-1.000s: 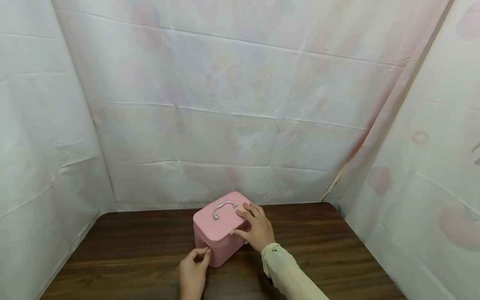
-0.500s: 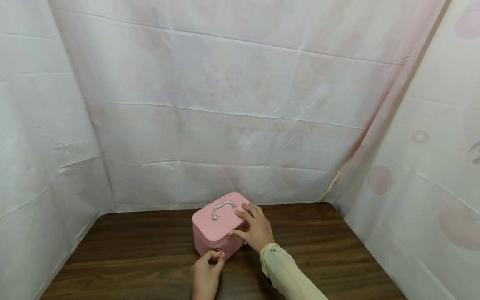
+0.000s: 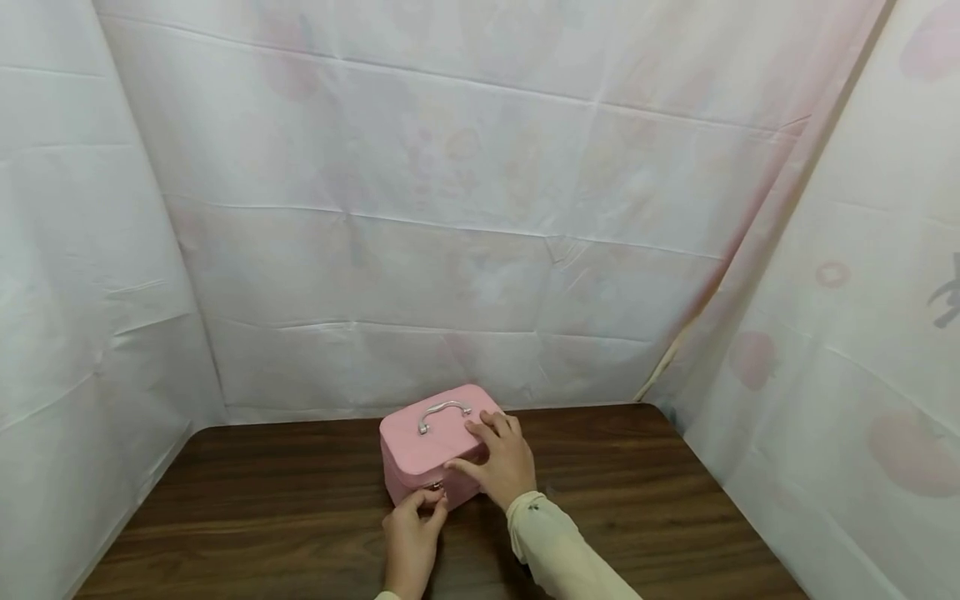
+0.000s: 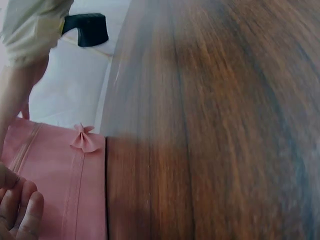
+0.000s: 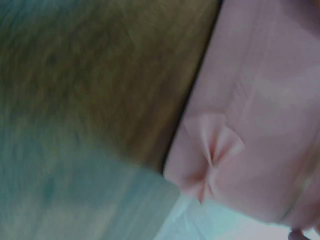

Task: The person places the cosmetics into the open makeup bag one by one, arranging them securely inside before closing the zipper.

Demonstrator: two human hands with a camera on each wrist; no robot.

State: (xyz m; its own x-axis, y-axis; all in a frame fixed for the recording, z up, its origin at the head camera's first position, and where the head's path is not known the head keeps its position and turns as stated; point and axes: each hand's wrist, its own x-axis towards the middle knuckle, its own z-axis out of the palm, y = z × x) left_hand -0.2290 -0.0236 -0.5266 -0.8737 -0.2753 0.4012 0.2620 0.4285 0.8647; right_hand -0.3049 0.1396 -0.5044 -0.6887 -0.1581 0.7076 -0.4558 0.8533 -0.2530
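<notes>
A pink zippered vanity case [image 3: 408, 450] stands on the table, its lid down and a silver handle [image 3: 444, 407] on top. At the case's front corner, my left hand [image 3: 411, 533] pinches the small zipper pull [image 3: 436, 486] between thumb and fingertips. My right hand [image 3: 506, 462] rests on the right side of the lid, fingers spread over the top and thumb by the front edge. A pink bow [image 4: 86, 140] sits low on the case's front in the left wrist view. The right wrist view shows the bow [image 5: 211, 155] too, blurred.
The dark wood-grain table [image 3: 262, 500] extends to both sides of the case. Pale printed sheets [image 3: 412, 267] hang behind it and along both sides. The case stands near the table's back edge.
My left hand has moved right with the zipper pull, from the case's left side round to its front. The case has turned slightly, and my right hand has shifted a little left with it.
</notes>
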